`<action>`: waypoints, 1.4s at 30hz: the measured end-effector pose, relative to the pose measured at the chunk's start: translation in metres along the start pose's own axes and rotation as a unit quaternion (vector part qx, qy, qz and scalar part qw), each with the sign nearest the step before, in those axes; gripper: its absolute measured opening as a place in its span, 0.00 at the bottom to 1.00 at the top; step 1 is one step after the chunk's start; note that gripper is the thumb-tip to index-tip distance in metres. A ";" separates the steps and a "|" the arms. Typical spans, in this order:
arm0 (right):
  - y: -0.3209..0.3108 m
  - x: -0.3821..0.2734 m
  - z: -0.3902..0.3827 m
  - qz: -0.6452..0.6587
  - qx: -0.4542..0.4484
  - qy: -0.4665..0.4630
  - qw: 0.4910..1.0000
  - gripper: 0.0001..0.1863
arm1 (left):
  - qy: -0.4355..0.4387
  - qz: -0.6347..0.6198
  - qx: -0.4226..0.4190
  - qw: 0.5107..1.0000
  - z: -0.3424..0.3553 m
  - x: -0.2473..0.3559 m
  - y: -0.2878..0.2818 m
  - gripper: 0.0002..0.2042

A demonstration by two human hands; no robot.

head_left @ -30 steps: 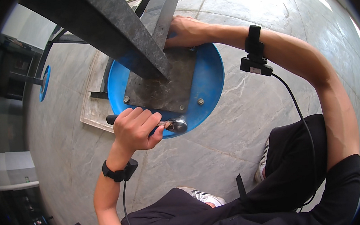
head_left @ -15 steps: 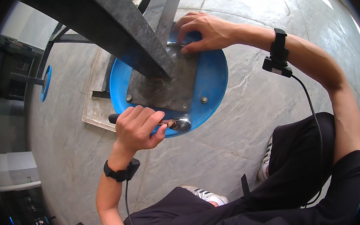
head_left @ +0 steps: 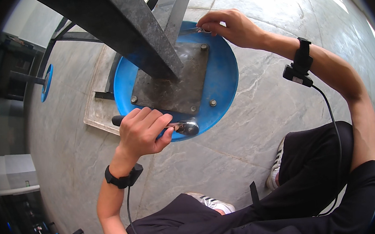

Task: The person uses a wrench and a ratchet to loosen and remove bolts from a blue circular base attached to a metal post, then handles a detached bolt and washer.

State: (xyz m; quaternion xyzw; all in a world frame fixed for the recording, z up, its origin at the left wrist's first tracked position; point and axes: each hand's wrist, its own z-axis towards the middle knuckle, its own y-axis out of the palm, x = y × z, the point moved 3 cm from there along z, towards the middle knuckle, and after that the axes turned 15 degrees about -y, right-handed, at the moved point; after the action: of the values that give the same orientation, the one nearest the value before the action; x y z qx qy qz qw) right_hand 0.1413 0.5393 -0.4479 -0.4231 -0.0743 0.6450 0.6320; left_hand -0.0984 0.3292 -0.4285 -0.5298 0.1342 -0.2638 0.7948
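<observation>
While the left hand (head_left: 146, 131) is closed round a ratchet (head_left: 189, 127), the right hand (head_left: 235, 29) pinches the right end of a slim metal tool (head_left: 194, 30) between thumb and fingers. The ratchet is at the near edge of the blue disc (head_left: 225, 84), its long axis running left to right with a slight dip rightward; its rounded head points right, its black handle end left. The slim tool, at the disc's far edge, also points roughly left to right; its left end is hard to make out beside the brace (head_left: 181, 9). One disc carries one plate (head_left: 188, 74) and one post (head_left: 113, 30). Three bolts (head_left: 203, 47) show: at the plate's far right corner, at its near left corner, and on the disc just beyond its right edge. The plate's near right corner has one small round spot, hole or stud, I cannot tell.
</observation>
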 end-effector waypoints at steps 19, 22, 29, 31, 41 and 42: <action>-0.124 -0.046 -0.025 0.152 0.204 0.071 0.965 0.13 | 0.060 -0.093 -0.071 0.991 0.089 0.071 -0.050 0.16; -0.125 -0.054 -0.019 0.207 0.160 0.018 0.965 0.13 | 0.013 -0.143 -0.123 0.982 0.126 0.079 -0.045 0.17; -0.112 -0.075 0.012 0.207 0.137 -0.100 0.963 0.08 | -0.348 -0.317 -0.114 0.875 0.157 0.114 -0.005 0.22; -0.102 -0.081 0.021 0.265 0.146 -0.054 0.952 0.09 | -0.440 -0.306 -0.067 0.841 0.158 0.119 0.004 0.20; -0.043 -0.081 -0.007 0.445 0.101 0.038 0.889 0.10 | -0.611 -0.269 0.057 0.743 0.121 0.131 0.024 0.10; -0.040 -0.073 -0.015 0.403 0.104 0.039 0.909 0.10 | -0.608 -0.322 0.054 0.724 0.119 0.123 0.029 0.11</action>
State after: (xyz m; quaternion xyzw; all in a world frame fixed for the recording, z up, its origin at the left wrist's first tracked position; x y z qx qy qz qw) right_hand 0.1698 0.4764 -0.3998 -0.3733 0.1946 0.8319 0.3615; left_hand 0.0697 0.3611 -0.3994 -0.5443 -0.5710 -0.1321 0.6002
